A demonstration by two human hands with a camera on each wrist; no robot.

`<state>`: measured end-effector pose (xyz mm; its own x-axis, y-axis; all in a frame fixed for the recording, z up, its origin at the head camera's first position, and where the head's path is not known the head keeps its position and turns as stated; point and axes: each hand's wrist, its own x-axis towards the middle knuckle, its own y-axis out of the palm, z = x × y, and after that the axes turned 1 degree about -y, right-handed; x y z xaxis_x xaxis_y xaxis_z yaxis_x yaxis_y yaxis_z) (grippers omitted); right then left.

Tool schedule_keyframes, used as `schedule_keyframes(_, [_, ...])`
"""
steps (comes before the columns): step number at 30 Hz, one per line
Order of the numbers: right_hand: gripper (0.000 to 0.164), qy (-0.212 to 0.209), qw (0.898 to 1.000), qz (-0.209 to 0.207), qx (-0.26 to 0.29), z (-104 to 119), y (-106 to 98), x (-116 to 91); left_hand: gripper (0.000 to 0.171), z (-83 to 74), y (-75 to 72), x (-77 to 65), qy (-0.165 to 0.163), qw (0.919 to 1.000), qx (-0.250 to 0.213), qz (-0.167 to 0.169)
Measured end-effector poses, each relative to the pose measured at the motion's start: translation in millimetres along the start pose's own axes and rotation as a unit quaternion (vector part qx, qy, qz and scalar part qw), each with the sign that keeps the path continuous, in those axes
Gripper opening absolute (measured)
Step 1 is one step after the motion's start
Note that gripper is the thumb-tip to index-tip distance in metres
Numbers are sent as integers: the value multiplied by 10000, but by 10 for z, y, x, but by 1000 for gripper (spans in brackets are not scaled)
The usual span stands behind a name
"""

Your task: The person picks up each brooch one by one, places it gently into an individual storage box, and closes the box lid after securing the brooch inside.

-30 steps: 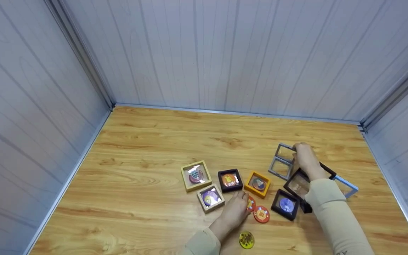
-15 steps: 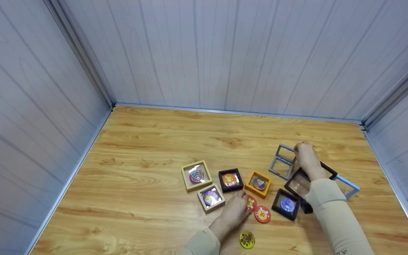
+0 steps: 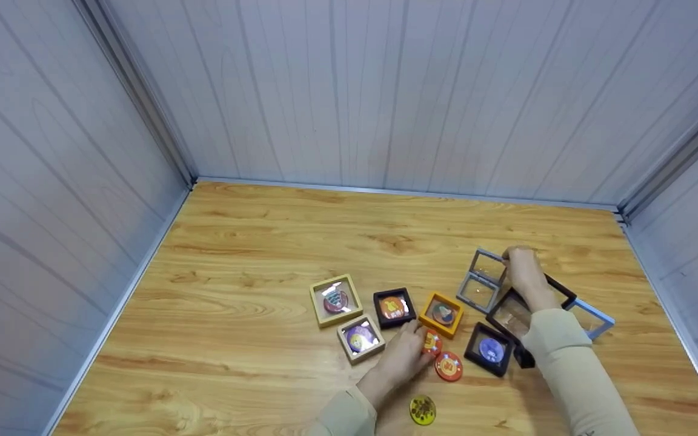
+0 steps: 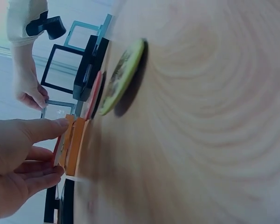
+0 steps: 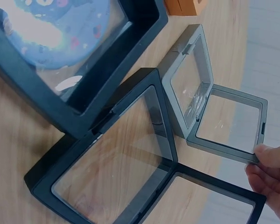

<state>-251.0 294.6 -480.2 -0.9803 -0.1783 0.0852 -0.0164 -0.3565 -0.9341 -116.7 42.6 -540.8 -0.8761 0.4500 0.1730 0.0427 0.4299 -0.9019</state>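
Observation:
My left hand [image 3: 402, 351] pinches a red round badge [image 3: 432, 343] between thumb and fingers; the left wrist view shows the badge [image 4: 58, 151] edge-on beside the orange frame. A second red badge [image 3: 448, 367] lies just right of it on the table, and a yellow-green badge [image 3: 423, 410] lies nearer the front. Farther back, my right hand [image 3: 526, 275] holds the edge of the unfolded grey display frame [image 3: 477, 292]. In the right wrist view, thumb and fingers pinch a corner of that frame's lid [image 5: 263, 128], which stands swung out from its hinged base [image 5: 166, 74].
Left of the hands sit framed badges: a yellow frame [image 3: 319, 315], a beige one [image 3: 349, 357], a black one [image 3: 380, 318] and an orange one [image 3: 440, 330]. Around the right forearm lie a black frame with a blue badge [image 3: 491, 350], an unfolded black frame [image 3: 500, 315] and a light-blue frame [image 3: 602, 328].
My left hand has lifted or slid the red badge slightly away from me, towards the orange frame. The grey frame has shifted a little towards me and left under my right hand.

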Motion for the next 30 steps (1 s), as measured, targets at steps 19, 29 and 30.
schedule_keyframes(19, [14, -159, 9998, -121, 93, 30, 32, -41, 40, -127, -208, 479, 440, 9984, 252, -255])
schedule_keyframes(29, [15, -206, 9997, -82, 97, 88, 49, -68, 42, -181, -148, 736, 273, 9987, 414, 106])
schedule_keyframes(30, [15, -209, 9997, -96, 97, 92, 51, -69, 42, -185, -144, 762, 218, 9988, 415, 172])
